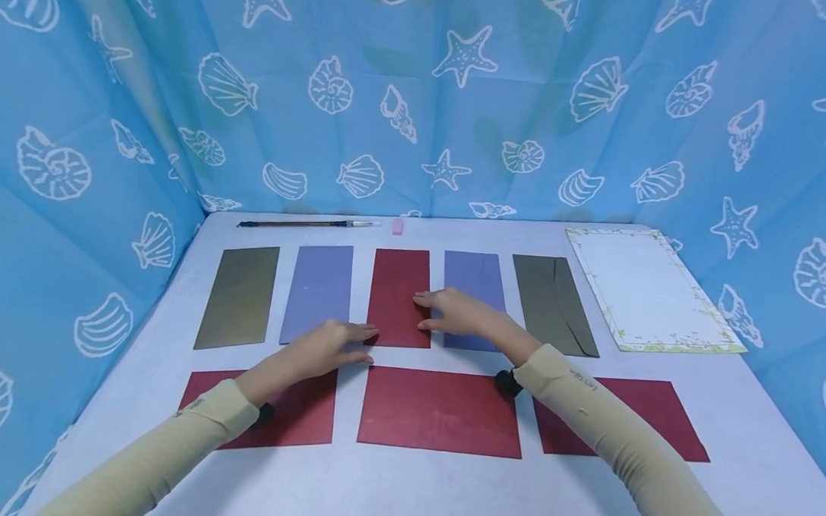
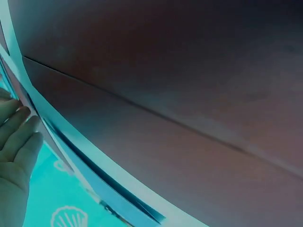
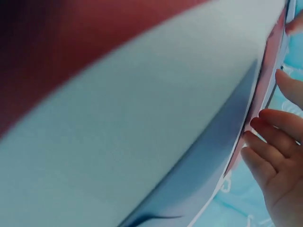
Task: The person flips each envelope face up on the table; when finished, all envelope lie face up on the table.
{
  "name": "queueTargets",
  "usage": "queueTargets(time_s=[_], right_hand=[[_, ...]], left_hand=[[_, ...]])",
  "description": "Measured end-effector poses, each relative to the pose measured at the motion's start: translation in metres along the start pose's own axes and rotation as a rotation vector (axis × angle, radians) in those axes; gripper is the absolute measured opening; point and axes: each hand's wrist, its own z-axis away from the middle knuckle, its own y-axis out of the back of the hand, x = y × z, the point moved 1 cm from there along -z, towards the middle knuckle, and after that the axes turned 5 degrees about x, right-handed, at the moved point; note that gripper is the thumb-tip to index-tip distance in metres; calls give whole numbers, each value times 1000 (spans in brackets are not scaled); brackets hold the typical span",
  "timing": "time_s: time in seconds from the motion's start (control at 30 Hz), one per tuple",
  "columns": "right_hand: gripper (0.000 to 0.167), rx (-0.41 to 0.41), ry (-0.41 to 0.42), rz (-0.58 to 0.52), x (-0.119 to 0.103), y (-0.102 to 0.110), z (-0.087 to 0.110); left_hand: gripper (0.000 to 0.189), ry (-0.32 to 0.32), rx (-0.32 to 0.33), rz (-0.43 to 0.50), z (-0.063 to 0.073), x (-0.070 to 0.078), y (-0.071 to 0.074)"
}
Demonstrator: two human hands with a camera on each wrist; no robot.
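Note:
A red envelope [image 1: 399,289] lies upright in the middle of the back row in the head view. My left hand [image 1: 323,346] is at its lower left edge, fingers extended and fingertips right at the border. On the other side, my right hand [image 1: 459,313] reaches over the purple envelope [image 1: 471,275], its fingertips on the red envelope's right edge. Both hands show relaxed, nearly straight fingers in the wrist views. Beneath the left forearm is another red envelope [image 1: 302,417], partly covered; a flap seam crosses the red surface [image 2: 142,142] in the left wrist view.
Another purple envelope [image 1: 318,292] and two olive-gold envelopes [image 1: 237,294] [image 1: 551,299] complete the back row. In front lie a wide red envelope [image 1: 439,413] and one [image 1: 647,417] under the right sleeve. Beyond are a brush [image 1: 302,224], a pink eraser [image 1: 397,227] and bordered paper [image 1: 660,287].

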Motion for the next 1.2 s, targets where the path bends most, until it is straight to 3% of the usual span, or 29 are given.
queueTargets(time_s=[0.1, 0.3, 0.47, 0.63, 0.83, 1.2], right_hand=[[55, 27, 14, -84, 4, 4, 0], [50, 120, 22, -211, 11, 17, -5], [47, 202, 25, -220, 8, 22, -17], [50, 230, 19, -198, 1, 19, -36], [52, 219, 13, -195, -11, 9, -61], [56, 83, 30, -194, -44, -10, -95]], left_hand=[[53, 22, 13, 31, 13, -3, 8], [55, 136, 74, 33, 41, -11, 24], [56, 232, 111, 23, 57, -18, 30], [58, 250, 181, 34, 65, -22, 35], [61, 238, 206, 18, 68, -29, 36], [64, 252, 174, -91, 69, -47, 38]])
